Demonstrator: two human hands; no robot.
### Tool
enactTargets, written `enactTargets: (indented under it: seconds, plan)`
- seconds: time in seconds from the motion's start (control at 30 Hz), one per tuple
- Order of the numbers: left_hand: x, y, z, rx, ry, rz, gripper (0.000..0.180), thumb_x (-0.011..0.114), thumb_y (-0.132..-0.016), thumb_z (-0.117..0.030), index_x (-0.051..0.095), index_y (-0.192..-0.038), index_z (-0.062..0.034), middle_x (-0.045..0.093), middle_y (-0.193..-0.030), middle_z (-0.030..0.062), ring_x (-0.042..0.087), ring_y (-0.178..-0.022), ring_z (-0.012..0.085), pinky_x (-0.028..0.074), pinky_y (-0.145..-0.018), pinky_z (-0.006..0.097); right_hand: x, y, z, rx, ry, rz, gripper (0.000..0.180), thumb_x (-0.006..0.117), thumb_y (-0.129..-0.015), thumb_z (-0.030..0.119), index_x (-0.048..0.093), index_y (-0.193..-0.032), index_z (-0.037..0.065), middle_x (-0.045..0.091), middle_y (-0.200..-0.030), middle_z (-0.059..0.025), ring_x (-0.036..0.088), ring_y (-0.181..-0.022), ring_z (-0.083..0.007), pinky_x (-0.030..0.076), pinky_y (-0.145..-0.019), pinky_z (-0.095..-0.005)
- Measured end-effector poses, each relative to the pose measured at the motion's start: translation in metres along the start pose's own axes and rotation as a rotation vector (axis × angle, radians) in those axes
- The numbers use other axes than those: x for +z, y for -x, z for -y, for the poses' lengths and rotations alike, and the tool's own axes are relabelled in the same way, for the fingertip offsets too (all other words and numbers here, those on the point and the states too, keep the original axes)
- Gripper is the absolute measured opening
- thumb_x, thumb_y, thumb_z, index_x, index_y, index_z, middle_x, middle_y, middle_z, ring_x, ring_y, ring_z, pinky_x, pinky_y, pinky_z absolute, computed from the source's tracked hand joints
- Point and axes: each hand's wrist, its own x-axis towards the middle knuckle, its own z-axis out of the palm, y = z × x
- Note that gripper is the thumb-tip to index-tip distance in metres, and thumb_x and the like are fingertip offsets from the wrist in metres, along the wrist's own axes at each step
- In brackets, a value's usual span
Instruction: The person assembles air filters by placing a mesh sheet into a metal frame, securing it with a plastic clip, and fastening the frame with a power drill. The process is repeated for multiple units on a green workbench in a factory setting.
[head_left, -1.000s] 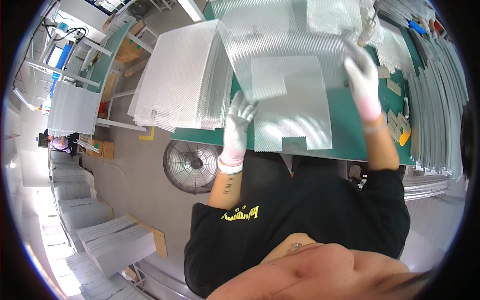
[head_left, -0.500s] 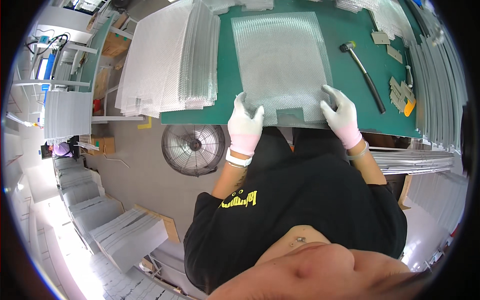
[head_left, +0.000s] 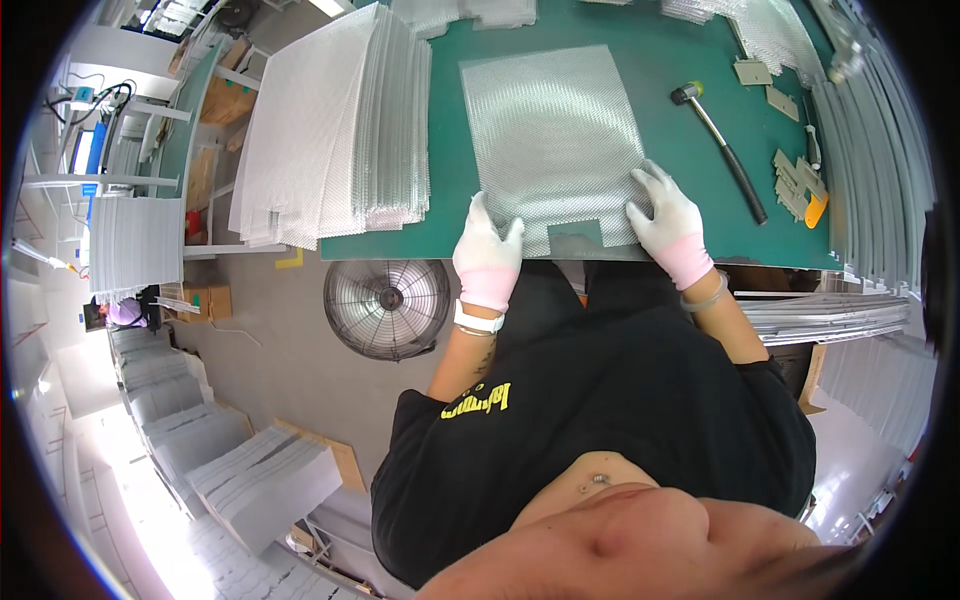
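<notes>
A silvery mesh sheet (head_left: 555,130) with a rectangular notch in its near edge lies on the green tabletop (head_left: 690,160) in front of me. My left hand (head_left: 487,250), in a white and pink glove, is at the sheet's near left corner, thumb and forefinger spread apart. At the near right side, my right hand (head_left: 668,225) wears a matching glove. Its forefinger and thumb are parted and touch the sheet's right edge. The other fingers of both hands are partly hidden.
A tall stack of mesh sheets (head_left: 330,130) stands to the left. On the right lie a hammer (head_left: 722,150), small metal plates (head_left: 797,185) and an orange-handled tool (head_left: 816,210). Long metal panels (head_left: 870,180) line the right side. A floor fan (head_left: 388,305) stands below the table's front edge.
The mesh sheet looks lower and its far edge has come nearer to me. My right hand has moved slightly left with the sheet's edge; the left hand has barely shifted.
</notes>
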Motion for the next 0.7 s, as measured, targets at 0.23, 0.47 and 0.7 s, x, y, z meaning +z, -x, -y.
enactTargets:
  seconds: [0.23,0.47,0.7]
  plan:
    - [-0.010,-0.007,-0.012,-0.110,-0.083,0.064,0.075,0.078,-0.082,-0.031,0.046,-0.140,0.0040,0.055,-0.136,0.0239,0.058,-0.122,0.0388,0.050,-0.100,0.041,-0.021,-0.007,0.019,0.079,0.176,0.175,0.043,0.067,-0.088,0.027,0.062,-0.128,0.014,0.055,-0.141,-0.0203,0.066,-0.108,-0.0361,0.056,-0.091,-0.0402]
    - [-0.005,-0.033,0.029,0.370,-0.320,0.141,0.071,0.075,-0.081,-0.040,0.053,-0.143,-0.0126,0.044,-0.154,0.0096,0.033,-0.144,0.0419,0.018,-0.120,0.059,-0.085,-0.119,-0.040,-0.308,0.130,-0.333,0.029,0.066,-0.087,0.024,0.070,-0.106,0.004,0.068,-0.115,-0.0213,0.063,-0.110,-0.0369,0.048,-0.100,-0.0439]
    - [0.002,-0.056,0.011,0.426,-0.320,0.168,0.066,0.071,-0.084,-0.041,0.054,-0.141,-0.0111,0.050,-0.148,0.0101,0.036,-0.143,0.0402,0.016,-0.120,0.060,-0.166,-0.269,-0.062,0.359,0.357,-0.045,0.052,0.066,-0.085,0.012,0.058,-0.134,-0.001,0.064,-0.121,-0.0273,0.064,-0.114,-0.0347,0.052,-0.093,-0.0431]
